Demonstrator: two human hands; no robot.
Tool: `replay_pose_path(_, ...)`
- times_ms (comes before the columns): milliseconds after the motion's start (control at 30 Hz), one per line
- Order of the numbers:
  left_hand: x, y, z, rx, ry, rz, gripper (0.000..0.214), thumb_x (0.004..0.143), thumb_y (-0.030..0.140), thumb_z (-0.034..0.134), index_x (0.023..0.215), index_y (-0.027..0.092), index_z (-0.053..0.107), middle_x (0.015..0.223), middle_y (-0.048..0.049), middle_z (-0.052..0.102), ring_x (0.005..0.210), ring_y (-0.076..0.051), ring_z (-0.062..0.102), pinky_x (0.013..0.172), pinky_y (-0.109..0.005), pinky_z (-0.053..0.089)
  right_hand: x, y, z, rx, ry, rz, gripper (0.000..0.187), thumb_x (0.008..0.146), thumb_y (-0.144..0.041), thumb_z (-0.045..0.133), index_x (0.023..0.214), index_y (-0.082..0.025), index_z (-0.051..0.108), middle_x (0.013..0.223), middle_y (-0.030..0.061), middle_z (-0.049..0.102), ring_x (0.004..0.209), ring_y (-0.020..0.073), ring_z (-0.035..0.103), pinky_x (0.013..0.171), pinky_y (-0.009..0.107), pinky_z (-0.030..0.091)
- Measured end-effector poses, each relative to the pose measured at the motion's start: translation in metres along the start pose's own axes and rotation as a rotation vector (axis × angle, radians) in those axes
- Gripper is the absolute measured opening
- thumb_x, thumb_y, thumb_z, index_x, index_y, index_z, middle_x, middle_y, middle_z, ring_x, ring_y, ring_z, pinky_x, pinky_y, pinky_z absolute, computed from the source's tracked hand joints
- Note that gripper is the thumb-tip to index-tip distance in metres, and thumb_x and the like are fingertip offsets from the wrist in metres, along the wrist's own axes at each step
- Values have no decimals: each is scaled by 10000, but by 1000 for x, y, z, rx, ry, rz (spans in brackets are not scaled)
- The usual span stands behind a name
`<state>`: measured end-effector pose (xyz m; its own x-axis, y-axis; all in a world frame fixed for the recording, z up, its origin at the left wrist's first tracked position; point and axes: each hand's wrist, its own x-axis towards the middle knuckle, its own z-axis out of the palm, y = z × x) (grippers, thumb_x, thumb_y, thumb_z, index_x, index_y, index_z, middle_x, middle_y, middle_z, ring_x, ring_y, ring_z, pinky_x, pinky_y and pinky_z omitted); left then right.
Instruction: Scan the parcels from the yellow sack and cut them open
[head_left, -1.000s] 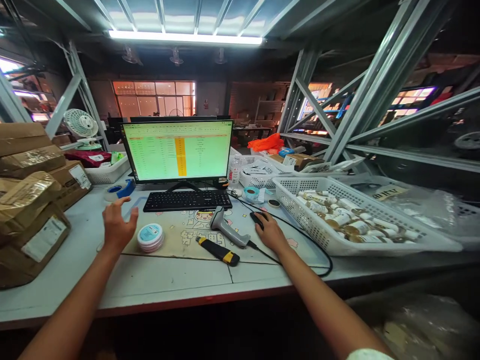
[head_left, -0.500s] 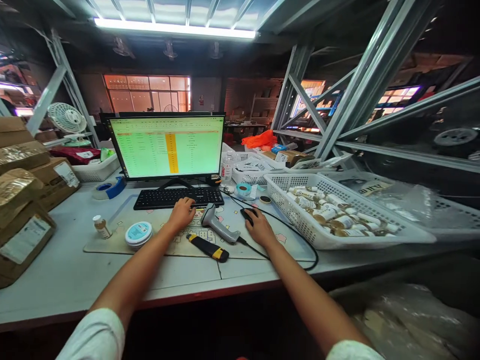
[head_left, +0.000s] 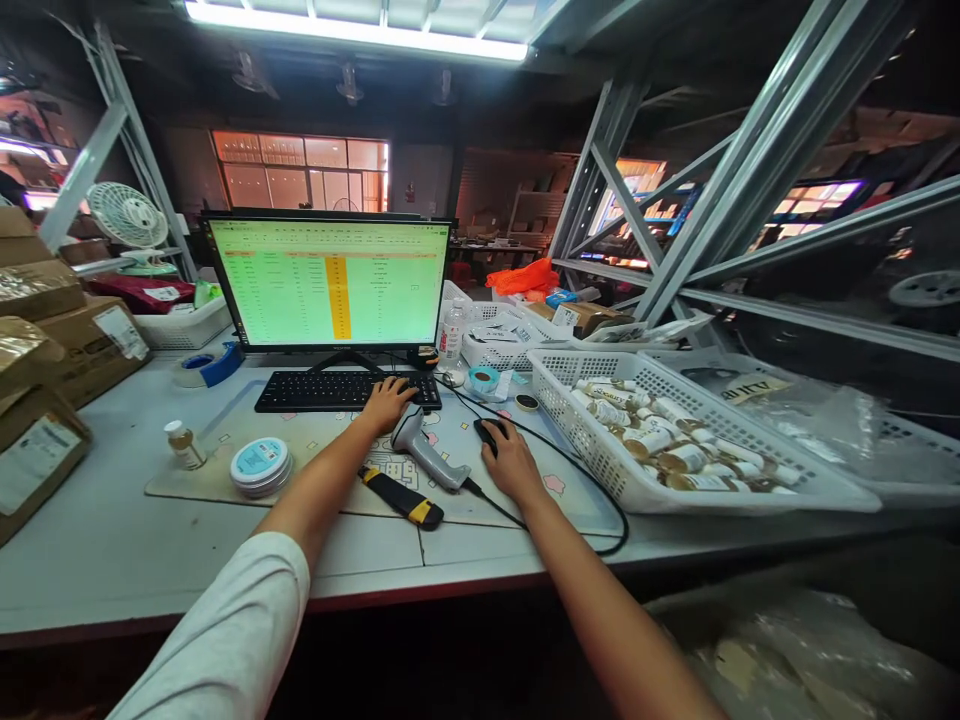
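Observation:
My left hand [head_left: 386, 403] rests on the right end of the black keyboard [head_left: 330, 391], fingers spread over the keys and holding nothing. My right hand [head_left: 510, 462] lies over the black mouse [head_left: 486, 432], its fingers curved around it. Between my two hands lies a grey barcode scanner [head_left: 426, 450] on the desk mat [head_left: 225, 455]. A black and yellow utility knife [head_left: 401, 496] lies just in front of the scanner. The monitor [head_left: 330, 283] behind the keyboard shows a green spreadsheet with an orange column.
A small brown bottle [head_left: 183, 444] and a round label roll [head_left: 259, 465] stand on the mat at left. A white basket [head_left: 600, 455] of several bottles sits at right. Cardboard boxes [head_left: 45, 350] pile at left. A tape dispenser [head_left: 204, 366], fan [head_left: 127, 217] and steel racking [head_left: 720, 200] surround the desk.
My left hand left the small bottle standing on the mat at left and crossed right onto the keyboard. My right hand stayed on the mouse. The view shifted slightly.

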<state>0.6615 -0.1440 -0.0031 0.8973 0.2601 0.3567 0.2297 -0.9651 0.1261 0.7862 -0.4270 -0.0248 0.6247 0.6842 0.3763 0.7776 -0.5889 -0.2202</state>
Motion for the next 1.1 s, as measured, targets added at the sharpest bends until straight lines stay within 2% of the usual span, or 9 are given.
replay_pose_path(200,7,6,-2,-15,-13,7,393,1049,291,455,1385,305,659,1618,-87,452,1499,-386,330,1176,-641,320,0,1,1,-8,35,-20,522,986,-242,480,1498,-181,560,1545,181,459,1357,322,521,1145,473,440)
replay_pose_path(367,-9,3,-34,-28,51,-8,535,972,116,463,1469,271,584,1605,-108,463,1463,-348,382,1152,-594,384,1,6,5,19,39,-78,520,970,-248,485,1479,-199,577,1519,171,488,1315,327,552,1107,494,474)
replay_pose_path(500,-57,3,-82,-32,118,36,428,988,144,466,1353,237,669,1525,-98,548,1424,-282,447,1161,-478,413,5,16,14,29,69,-152,509,967,-293,490,1460,-228,597,1489,151,522,1293,333,575,1093,514,489)
replay_pose_path(633,-135,-4,-138,-76,344,115,291,1011,222,500,1204,234,718,1384,-95,645,1328,-257,544,1148,-445,431,10,24,23,10,99,-211,508,983,-339,447,1445,-216,617,1469,160,544,1268,340,600,1048,506,528)
replay_pose_path(700,-177,-21,-163,-84,482,25,260,1017,267,510,1180,236,710,1329,-94,668,1290,-257,574,1146,-448,439,13,27,26,-7,108,-221,519,987,-358,431,1445,-204,621,1460,172,550,1267,349,605,1037,510,536)
replay_pose_path(767,-218,-49,-181,-86,615,-191,250,1008,313,534,1195,241,684,1318,-90,666,1292,-263,575,1170,-451,423,14,29,29,-20,112,-219,529,988,-374,425,1447,-198,622,1452,180,555,1261,356,611,1045,522,531)
replay_pose_path(900,-281,-113,-189,-105,803,-663,467,949,396,626,1355,189,522,1438,-169,569,1323,-329,543,1124,-491,456,18,32,33,-28,114,-220,540,994,-396,402,1448,-200,619,1451,177,559,1254,358,615,1045,528,531)
replay_pose_path(1000,-307,-144,-171,-170,737,-804,704,850,460,749,1401,146,444,1409,-241,588,1201,-370,640,965,-487,545,19,32,34,-28,115,-216,547,998,-407,390,1458,-203,605,1459,172,555,1281,354,597,1045,518,530)
replay_pose_path(1100,-313,-156,-150,-268,535,-868,683,802,475,787,1338,159,505,1275,-196,696,1089,-332,720,879,-413,576,19,33,37,-17,107,-209,543,992,-404,402,1457,-209,604,1464,170,551,1293,352,587,1051,518,524)
